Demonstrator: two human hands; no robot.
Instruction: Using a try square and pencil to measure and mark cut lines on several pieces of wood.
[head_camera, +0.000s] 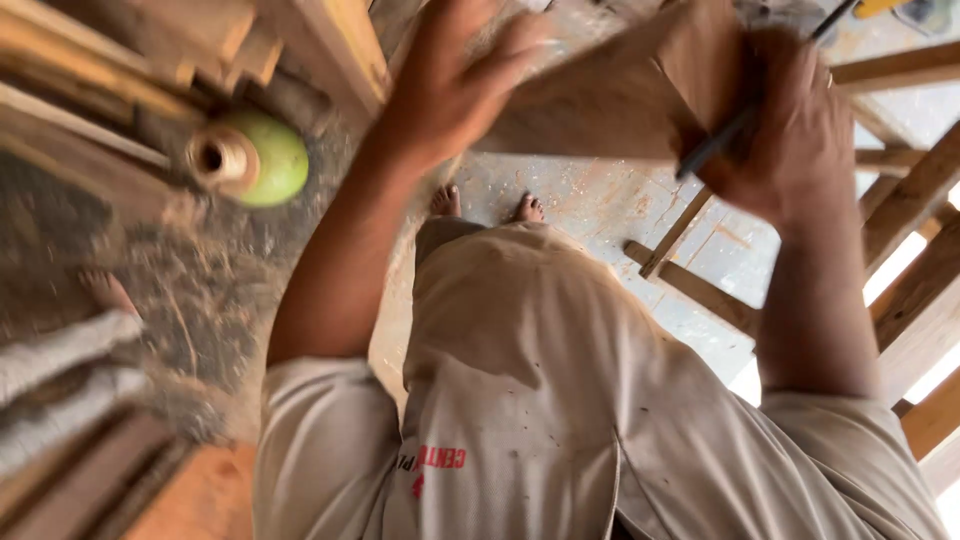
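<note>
Nearest the camera was the person's beige shirt (540, 400), flecked with dust, and below it two bare feet (487, 205) on the pale, sawdust-strewn floor (600, 205).

Above the shirt both arms reached up to a thin brown wooden board (610, 105), held tilted in the air over the floor, blurred by motion. The left hand (455, 85) lay against the board's left edge with fingers spread and loose, not clamped round it. The right hand (790, 130) was closed on the board's right end, with a dark pencil (745, 120) pinched slantwise in the same grip. The board hid the floor behind it and part of the right hand's fingers.

To the right, a frame of wooden slats (900, 210) stood near the right arm, one slat (690, 285) lying on the floor below. On the left, wooden planks (90, 110) were stacked, and among them sat a green round object with a tan cylindrical neck (250, 158); whether anything was inside could not be told. Another person's bare foot (105, 292) showed at the floor's left edge.
</note>
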